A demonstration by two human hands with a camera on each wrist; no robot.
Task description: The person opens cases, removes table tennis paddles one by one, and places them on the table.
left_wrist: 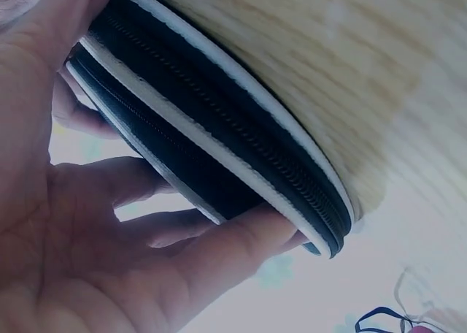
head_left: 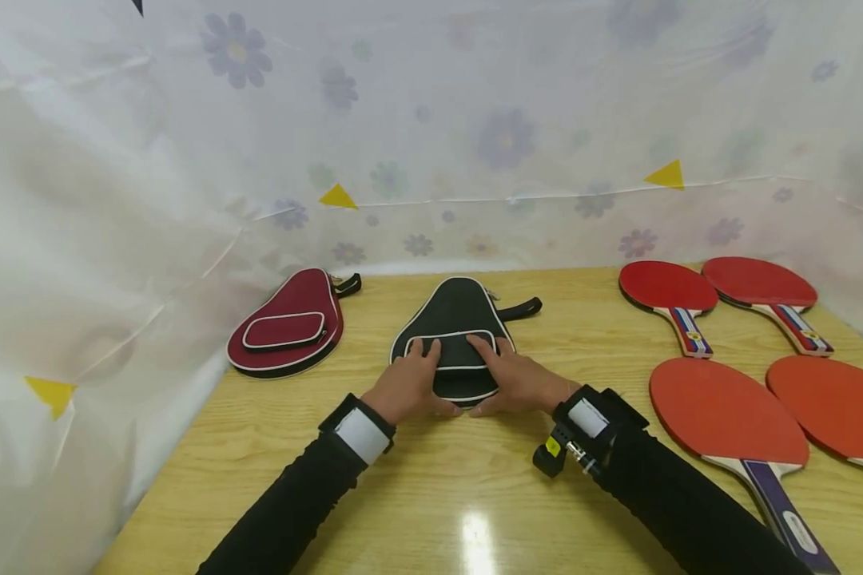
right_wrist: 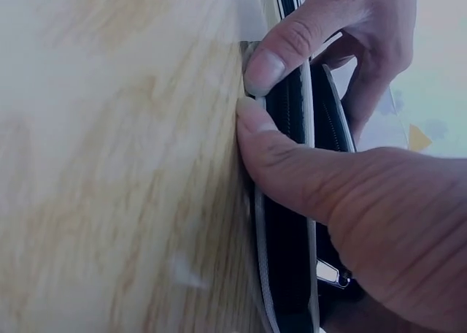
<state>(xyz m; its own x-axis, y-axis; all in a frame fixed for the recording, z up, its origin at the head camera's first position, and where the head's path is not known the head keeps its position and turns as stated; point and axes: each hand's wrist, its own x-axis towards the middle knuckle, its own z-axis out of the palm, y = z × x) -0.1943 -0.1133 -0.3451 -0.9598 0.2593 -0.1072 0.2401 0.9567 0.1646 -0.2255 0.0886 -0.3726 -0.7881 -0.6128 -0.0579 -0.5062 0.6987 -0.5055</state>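
A black table tennis bat case (head_left: pixel 455 307) with white piping lies flat on the wooden table, its zipped front pocket (head_left: pixel 467 351) upward and its narrow end away from me. My left hand (head_left: pixel 411 385) grips the near left part, fingers on the pocket and thumb at the near edge. From the other side my right hand (head_left: pixel 521 382) holds the near right part in the same way. The two thumbs almost meet at the near edge, by the zip, in the right wrist view. A zip pull (right_wrist: pixel 332 274) shows on the pocket there.
A dark red bat case (head_left: pixel 288 323) lies to the left. On the right are red bats (head_left: pixel 669 286) (head_left: pixel 758 281) at the back and orange-red bats (head_left: pixel 726 407) (head_left: pixel 834 403) nearer. A flowered sheet (head_left: pixel 431 136) hangs behind the wooden table (head_left: pixel 417 503).
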